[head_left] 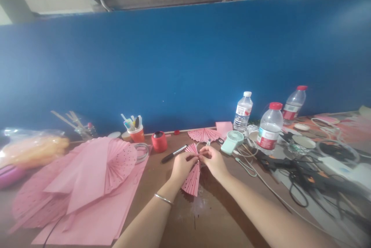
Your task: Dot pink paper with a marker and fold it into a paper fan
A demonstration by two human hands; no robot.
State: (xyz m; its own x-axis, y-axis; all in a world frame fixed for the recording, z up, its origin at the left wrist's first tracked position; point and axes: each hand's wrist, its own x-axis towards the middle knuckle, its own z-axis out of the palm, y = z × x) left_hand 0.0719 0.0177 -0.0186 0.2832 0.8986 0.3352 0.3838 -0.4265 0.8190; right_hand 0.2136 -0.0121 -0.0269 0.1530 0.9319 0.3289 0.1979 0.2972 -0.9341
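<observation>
A pink pleated paper fan (191,183) with small punched holes is pinched at its narrow middle between my two hands, its folds spreading toward me and away from me. My left hand (182,163) grips it from the left with thumb and fingers closed. From the right, my right hand (213,162) closes on the same middle point, fingertips nearly touching the left ones. Whether something small sits between the fingertips is hidden. A black marker (174,153) lies just beyond my left hand. Behind the hands lies another pleated pink paper piece (204,135).
Pink paper sheets and fans (87,178) pile up on the left. Toward the back stand a cup of pens (136,134) and a red round container (159,142). To the right are a mint handheld fan (232,142), water bottles (269,130) and tangled cables (301,174). A blue partition (174,70) rises behind.
</observation>
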